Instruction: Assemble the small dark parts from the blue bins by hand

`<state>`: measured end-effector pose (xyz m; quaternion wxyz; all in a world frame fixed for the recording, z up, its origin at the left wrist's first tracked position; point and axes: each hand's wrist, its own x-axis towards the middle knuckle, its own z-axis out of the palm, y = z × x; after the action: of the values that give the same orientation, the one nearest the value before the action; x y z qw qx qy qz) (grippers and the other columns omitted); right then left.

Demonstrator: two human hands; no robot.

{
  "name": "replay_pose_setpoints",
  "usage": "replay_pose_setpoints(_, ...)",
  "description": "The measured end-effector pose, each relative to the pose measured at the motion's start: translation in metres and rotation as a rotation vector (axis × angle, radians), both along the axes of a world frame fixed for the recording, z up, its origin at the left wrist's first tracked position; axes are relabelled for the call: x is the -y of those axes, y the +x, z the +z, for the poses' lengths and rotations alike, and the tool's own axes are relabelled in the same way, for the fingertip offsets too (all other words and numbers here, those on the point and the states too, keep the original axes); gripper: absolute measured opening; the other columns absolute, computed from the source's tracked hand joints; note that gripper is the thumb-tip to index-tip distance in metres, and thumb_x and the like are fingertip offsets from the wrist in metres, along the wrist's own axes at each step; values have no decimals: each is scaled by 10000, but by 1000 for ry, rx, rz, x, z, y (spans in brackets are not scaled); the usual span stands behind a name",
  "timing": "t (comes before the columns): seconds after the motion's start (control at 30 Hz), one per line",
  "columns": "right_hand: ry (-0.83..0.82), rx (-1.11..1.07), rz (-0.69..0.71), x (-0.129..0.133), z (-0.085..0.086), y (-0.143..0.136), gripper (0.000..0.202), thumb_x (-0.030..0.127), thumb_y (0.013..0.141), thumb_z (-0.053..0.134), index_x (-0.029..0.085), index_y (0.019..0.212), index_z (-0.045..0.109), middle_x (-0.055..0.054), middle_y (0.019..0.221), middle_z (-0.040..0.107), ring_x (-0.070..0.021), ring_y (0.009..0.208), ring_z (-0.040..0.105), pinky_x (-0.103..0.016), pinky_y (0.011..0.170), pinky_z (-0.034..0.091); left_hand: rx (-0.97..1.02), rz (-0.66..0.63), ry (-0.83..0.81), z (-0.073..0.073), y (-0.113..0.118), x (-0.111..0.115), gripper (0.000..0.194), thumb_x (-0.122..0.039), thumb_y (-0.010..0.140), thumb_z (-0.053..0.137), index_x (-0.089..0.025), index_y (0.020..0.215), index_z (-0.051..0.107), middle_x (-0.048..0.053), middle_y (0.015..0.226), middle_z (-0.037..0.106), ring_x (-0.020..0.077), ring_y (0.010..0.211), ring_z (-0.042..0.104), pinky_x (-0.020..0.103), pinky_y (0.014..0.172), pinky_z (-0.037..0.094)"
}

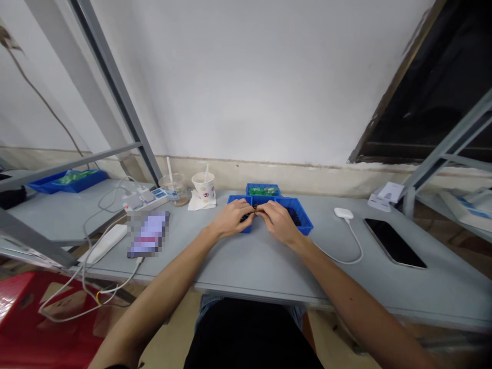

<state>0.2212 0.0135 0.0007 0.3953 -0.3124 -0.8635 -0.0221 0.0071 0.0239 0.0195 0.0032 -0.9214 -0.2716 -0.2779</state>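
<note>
Head: both hands (235, 218) (280, 223) over blue trays (306, 226), inside table edge (261, 293).

Both bare arms stretch forward, left forearm (180, 266) and right forearm (338, 282) angling inward! Left hand (233, 217) and right hand (281, 221) come nose to nose, backs up, fingers curled, fingertips close together, the exact grip too small to read.
</note>
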Motion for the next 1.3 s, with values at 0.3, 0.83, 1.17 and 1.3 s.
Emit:
replay_pose_setpoints(0.3, -45, 63, 12, 0, 2, 3, 168, 241, 1064, 495, 184, 1040, 651, -95, 959, 699, -235, 901, 623, -372, 856, 490, 11, 17, 12, -3, 1, -1, 271, -252, 1037, 434, -182, 886, 648, 50, 861, 706, 206, 881, 592, 349, 812, 423)
replay_pose_setpoints(0.83, -76, 73, -24, 0, -2, 1, 248, 223, 1075, 398, 208, 928, 598, -84, 895, 663, -228, 861, 580, -348, 825, 448, -18, 22, 65, -4, 4, 1, 257, -226, 1027, 448, -182, 844, 624, 47, 822, 690, 198, 844, 584, 343, 776, 409)
replay_pose_setpoints(1.17, -144, 67, -65, 5, 0, -5, 297, 252, 1075, 363, 225, 832, 531, -46, 800, 631, -200, 774, 579, -307, 759, 404, -9, 30, 134, -4, 4, 1, 230, -203, 999, 471, -182, 837, 633, 45, 805, 691, 198, 840, 592, 347, 792, 427)
replay_pose_setpoints(1.3, -120, -21, -339, 3, 9, 1, 337, 278, 1088, 340, 213, 899, 611, -64, 835, 698, -214, 784, 623, -312, 764, 400, 73, 92, 151, 3, -1, 2, 228, -217, 998, 471, -194, 851, 644, 48, 822, 693, 204, 846, 588, 360, 793, 429)
